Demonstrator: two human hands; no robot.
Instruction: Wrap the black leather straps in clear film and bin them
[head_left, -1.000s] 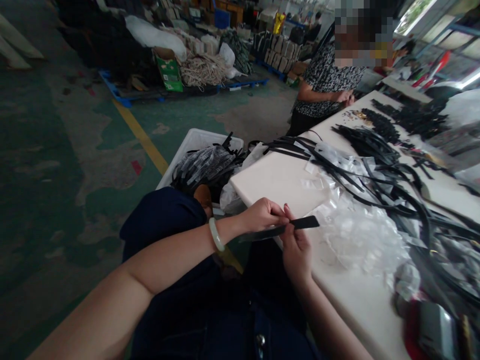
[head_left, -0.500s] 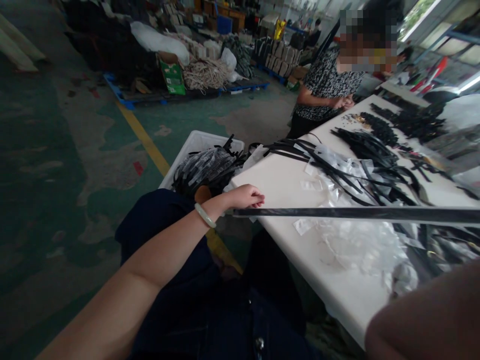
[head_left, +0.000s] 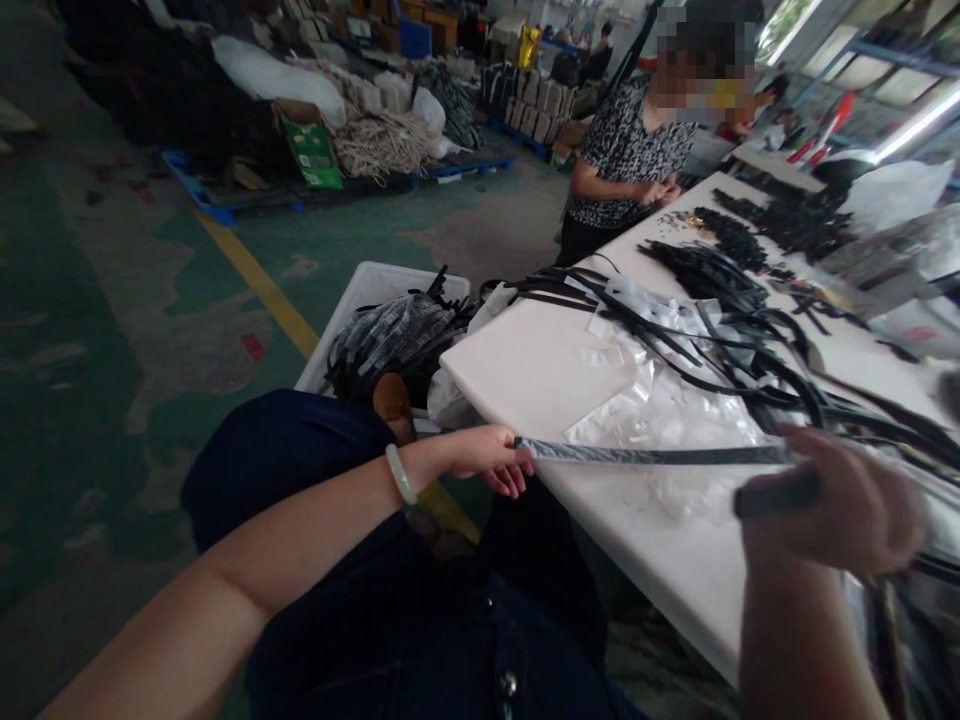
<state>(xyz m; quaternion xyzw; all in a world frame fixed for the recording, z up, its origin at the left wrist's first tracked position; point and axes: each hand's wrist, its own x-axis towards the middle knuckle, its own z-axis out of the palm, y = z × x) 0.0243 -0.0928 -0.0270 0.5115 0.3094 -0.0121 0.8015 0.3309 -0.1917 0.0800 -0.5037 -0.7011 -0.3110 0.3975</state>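
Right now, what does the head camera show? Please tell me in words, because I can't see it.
A left hand and a right hand pull a long black strap straight between them. Below it lies a white table covered with more black straps and clear plastic scraps. A co-worker stands farther along the table.

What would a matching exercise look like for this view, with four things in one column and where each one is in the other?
Things:
1. Pale bangle
2. Long black strap
3. Bagged black straps
4. Clear plastic wrappers

Places:
A. In the white plastic crate
B. Around the left wrist
C. On the white table
D. Stretched between the left hand and right hand

Right pairs: 1-B, 2-D, 3-A, 4-C
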